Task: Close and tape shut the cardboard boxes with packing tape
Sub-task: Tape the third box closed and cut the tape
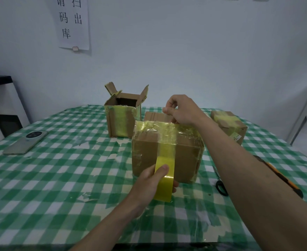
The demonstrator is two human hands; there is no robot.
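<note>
Plainly, the layout serves a taping run. Farthest left on the green-and-white checked tablecloth [58, 178] lies a grey smartphone [25, 142] face down, well apart from the work. Behind and left of centre stands a small brown cardboard box with its top flaps raised [122, 115], yellow tape already down its near face; it looks to be waiting its turn for closing.

At centre sits the closed brown cardboard box wrapped in yellow tape [167, 151]. A strip runs from its top edge down the near face to the roll of translucent yellow packing tape [164, 180], which the left hand [149, 183] grips just in front of and below the box, thumb curled over the roll's outer face and fingers wrapped behind it. Held low like this, the roll probably keeps the strip taut as it pays out.

The right hand [181, 109] rests at the box's far top edge, fingers curled and pinching something there, likely the tape's end; exactly what they hold I cannot tell. So the box lies between the two hands.

Further right, a second taped brown cardboard box [229, 125] stands closed, and an orange-and-black utility knife [283, 178] lies partly hidden under the right forearm, near black scissor handles [221, 187], presumably ready for cutting.
</note>
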